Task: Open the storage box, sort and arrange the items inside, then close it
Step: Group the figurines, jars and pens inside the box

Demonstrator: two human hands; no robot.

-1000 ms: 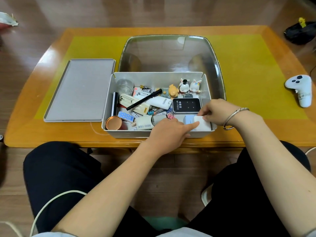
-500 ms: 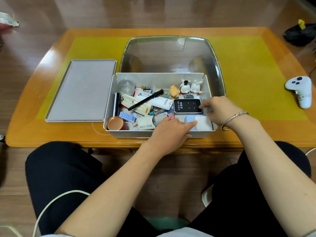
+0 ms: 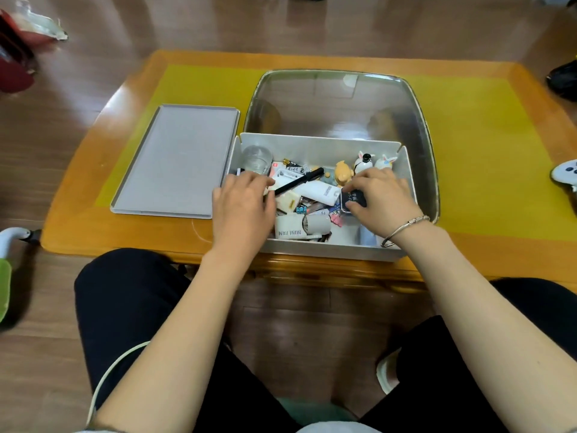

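1. The open grey rectangular plastic storage box (image 3: pixel 318 144) stands at the near edge of the orange wooden table with a yellow centre panel (image 3: pixel 487 126); it serves as the landmark here
2. Its flat grey rectangular lid (image 3: pixel 178 160) lies on the table just left of the box, touching or nearly touching the box's left wall
3. Behind the box stands a large clear plastic tub (image 3: pixel 340 98), its near rim against the box's back wall
4. The left hand (image 3: pixel 242 204) is inside the box at its left side, palm down, fingers curled over the clutter; whether it holds anything cannot be told
5. The right hand (image 3: pixel 379 195), with a silver metal bangle (image 3: pixel 404 229) at the wrist, is in the box's right half, its curled fingers and thumb gripping a small black rectangular device with white lettering (image 3: pixel 352 198)
6. Between the hands lie a black pen (image 3: pixel 299 182), set slanting, a white oblong power bank (image 3: pixel 321 192) and, toward the box's near wall, a white cylinder fan marked MINI FAN (image 3: pixel 299 228)
7. Along the box's back wall stand a clear plastic cup (image 3: pixel 256 157) in the left corner, a yellow pig figurine (image 3: pixel 343 173) and two small white rabbit figurines (image 3: pixel 374 160) near the right corner
8. A white game controller (image 3: pixel 565 175) lies on the table well right of the box, cut by the frame edge
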